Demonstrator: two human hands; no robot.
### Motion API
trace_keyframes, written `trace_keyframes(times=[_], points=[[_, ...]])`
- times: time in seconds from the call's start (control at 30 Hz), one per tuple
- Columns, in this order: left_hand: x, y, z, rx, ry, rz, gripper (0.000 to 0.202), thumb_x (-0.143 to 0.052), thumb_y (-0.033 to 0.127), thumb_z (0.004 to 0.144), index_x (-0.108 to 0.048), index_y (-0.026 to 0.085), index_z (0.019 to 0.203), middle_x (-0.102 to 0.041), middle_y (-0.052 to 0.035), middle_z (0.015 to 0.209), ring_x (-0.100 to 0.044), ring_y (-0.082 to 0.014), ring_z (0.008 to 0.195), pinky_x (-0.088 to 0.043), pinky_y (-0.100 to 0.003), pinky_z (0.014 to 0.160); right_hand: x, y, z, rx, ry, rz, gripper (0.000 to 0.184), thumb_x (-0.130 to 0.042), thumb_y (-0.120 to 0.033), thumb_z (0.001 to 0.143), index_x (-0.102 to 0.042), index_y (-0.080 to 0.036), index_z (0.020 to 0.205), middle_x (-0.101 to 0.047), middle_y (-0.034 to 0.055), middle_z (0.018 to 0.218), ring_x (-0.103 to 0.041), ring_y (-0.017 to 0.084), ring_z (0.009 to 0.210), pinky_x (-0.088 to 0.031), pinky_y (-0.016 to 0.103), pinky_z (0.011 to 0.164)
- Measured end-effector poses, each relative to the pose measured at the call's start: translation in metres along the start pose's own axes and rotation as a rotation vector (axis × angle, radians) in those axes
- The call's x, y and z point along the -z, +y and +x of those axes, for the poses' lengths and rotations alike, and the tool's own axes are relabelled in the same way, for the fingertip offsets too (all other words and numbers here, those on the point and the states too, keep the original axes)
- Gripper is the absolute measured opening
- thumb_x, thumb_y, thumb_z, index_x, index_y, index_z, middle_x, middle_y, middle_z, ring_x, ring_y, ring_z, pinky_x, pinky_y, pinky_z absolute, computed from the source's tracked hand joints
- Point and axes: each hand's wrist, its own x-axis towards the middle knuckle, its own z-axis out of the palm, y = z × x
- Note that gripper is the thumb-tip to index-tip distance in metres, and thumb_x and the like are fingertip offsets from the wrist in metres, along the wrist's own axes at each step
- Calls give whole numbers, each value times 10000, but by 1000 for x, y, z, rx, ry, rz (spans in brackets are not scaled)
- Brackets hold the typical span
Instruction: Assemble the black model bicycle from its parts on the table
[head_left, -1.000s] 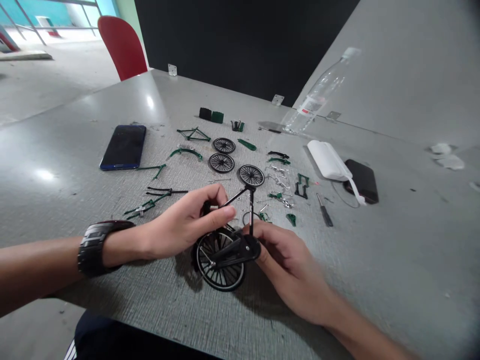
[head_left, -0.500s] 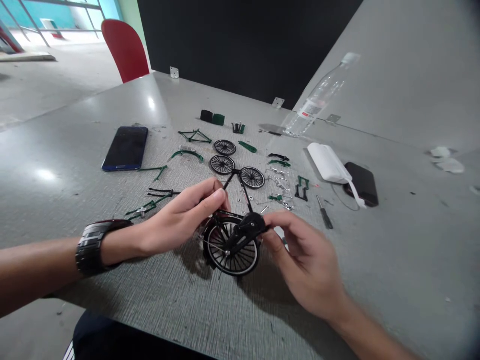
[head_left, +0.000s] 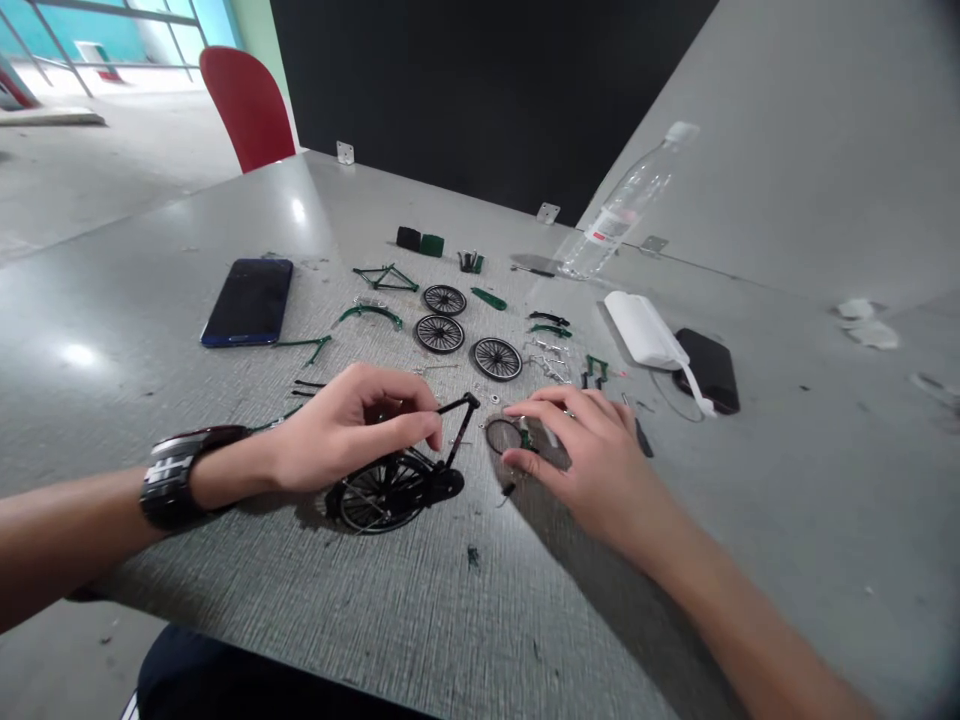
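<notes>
My left hand [head_left: 367, 425] is closed on a black miniature bicycle frame [head_left: 455, 450], which has a rear wheel [head_left: 382, 492] fitted and a round chain cover at its crank. The frame leans to the left just above the table. Fingers apart, my right hand [head_left: 581, 445] reaches over small parts to the right of the frame. Nearest its thumb and fingertips are a thin dark ring [head_left: 503, 436] and a small green piece. Whether the fingertips touch them, I cannot tell. Beyond both hands lie loose spoked wheels, one [head_left: 496, 359] closest to the frame.
Green and black parts spread across the grey table [head_left: 420, 630], among them a green frame [head_left: 386, 278] and a curved mudguard [head_left: 371, 312]. A phone [head_left: 249, 302] lies left. To the right are a plastic bottle [head_left: 626, 205], a white case [head_left: 645, 330], a black object [head_left: 706, 370] and a screwdriver [head_left: 643, 440].
My right hand has let go of the bicycle's chain cover and moved right, over the small parts. My left hand has turned and lowered the frame, with its wheel now farther left.
</notes>
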Motion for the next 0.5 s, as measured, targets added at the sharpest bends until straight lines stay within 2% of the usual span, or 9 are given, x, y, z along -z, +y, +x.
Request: trace_keyframes(times=[0.1,0.2,0.3,0.5], points=[[4,5,-2,-25,-78,52,261,-547,296,938,-700,161,776,-616,8,653,-497,-107,572,-375,-247,536,3,8,1,-27,28,-3,270,-614,-466,941,-623,-313,1164,-652,36,1144,-572,281,1069,-370,464,904],[6,10,-4,-71,-120,113,246,-546,282,935,-693,160,780,-676,-15,705,-560,-122,614,-419,-260,582,8,14,3,-39,111,-19,169,-541,-361,1000,-642,-283,1111,-683,28,1108,-593,256,1021,-374,446,905],[9,13,-6,-106,-143,146,235,-534,272,936,-682,168,786,-675,-16,702,-560,-126,608,-431,-269,588,11,17,3,-71,146,-51,146,-528,-314,1005,-658,-271,1057,-696,26,1076,-602,258,1003,-380,445,896],[13,21,-6,-133,-226,234,198,-540,250,928,-676,198,795,-638,-24,688,-514,-141,594,-412,-291,569,11,10,5,-87,109,-26,171,-526,-340,1001,-667,-251,1032,-708,35,1061,-611,254,1008,-386,474,969]])
